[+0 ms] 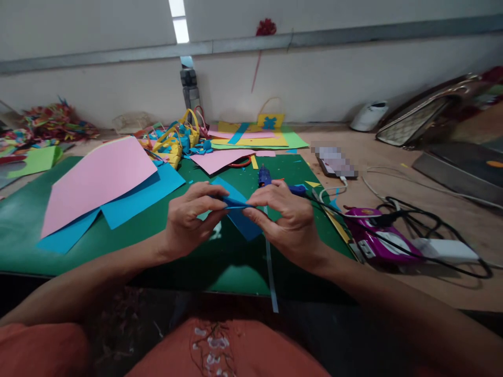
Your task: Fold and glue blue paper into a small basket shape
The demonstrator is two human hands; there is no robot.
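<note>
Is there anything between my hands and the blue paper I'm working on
Nothing visible. The left hand and the right hand both already pinch the blue paper piece directly, holding it above the green cutting mat. The blue glue gun lies behind the hands, clear of the grip.

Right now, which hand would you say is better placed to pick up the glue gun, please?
Probably the right hand: the glue gun lies just beyond its fingers, while the left hand sits farther away. Both are pinching the blue paper.
</note>
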